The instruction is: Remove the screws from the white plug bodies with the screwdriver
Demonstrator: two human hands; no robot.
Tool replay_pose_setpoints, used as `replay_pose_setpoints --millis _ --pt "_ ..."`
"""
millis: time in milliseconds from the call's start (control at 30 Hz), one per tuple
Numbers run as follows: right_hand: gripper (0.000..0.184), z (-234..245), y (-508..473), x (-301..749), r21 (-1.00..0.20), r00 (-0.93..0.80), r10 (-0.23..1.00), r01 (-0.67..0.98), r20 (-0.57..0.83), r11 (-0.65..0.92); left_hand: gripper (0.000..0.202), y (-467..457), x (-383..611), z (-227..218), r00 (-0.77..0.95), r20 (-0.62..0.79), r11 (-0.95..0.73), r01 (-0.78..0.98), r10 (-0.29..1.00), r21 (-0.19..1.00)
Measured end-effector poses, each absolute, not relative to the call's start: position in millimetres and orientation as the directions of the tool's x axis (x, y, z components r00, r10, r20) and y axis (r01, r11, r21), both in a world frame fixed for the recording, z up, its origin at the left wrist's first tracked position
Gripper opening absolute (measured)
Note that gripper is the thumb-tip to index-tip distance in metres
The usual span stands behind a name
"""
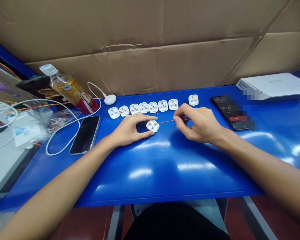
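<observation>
Thumb on the near edge and forefinger on the far one, a person's left hand (129, 129) has its grip closed on a round-cornered white piece (151, 127) at the middle of a blue worktop (152, 180), while the right hand (200, 124), apart from the piece, pinches a slim metal-shafted tool (167, 122), its long axis running leftward across the worktop to the piece's face, tip contact too small to tell

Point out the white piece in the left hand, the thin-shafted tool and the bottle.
White piece (152, 126): head view, on its upper face.
Thin-shafted tool (166, 122): head view, on its shaft.
Bottle (71, 90): head view, on its yellow label.
</observation>
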State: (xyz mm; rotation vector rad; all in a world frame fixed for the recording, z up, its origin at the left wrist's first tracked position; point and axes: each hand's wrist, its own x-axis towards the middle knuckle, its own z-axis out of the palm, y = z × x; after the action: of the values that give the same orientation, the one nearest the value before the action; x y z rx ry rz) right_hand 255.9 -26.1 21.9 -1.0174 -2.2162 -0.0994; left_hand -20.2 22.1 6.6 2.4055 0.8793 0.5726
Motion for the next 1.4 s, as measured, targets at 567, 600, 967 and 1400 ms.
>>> replay_pose_setpoints --millis 567,600,967,1400 --pt "0.008 24.4 -27.8 255.5 -0.148 -0.521 0.598 0.667 0.609 0.731 0.054 21.7 -19.1 5.5 0.692 0.215 -0.661 0.479 0.689 0.578" --pt "0.007 24.5 -27.7 255.5 -0.149 -0.526 0.597 0.662 0.606 0.735 0.055 21.8 -19.1 5.5 0.692 0.214 -0.661 0.481 0.69 0.576" --pt "0.007 23.7 -26.9 256.3 -0.154 -0.531 0.614 0.67 0.584 0.726 0.053 22.1 -19.0 5.2 0.696 0.221 -0.666 0.471 0.683 0.578" --pt "0.013 26.8 -27.7 256.4 -0.164 -0.595 0.594 0.618 0.542 0.769 0.052 21.9 -18.2 4.8 0.695 0.231 -0.671 0.464 0.68 0.578"
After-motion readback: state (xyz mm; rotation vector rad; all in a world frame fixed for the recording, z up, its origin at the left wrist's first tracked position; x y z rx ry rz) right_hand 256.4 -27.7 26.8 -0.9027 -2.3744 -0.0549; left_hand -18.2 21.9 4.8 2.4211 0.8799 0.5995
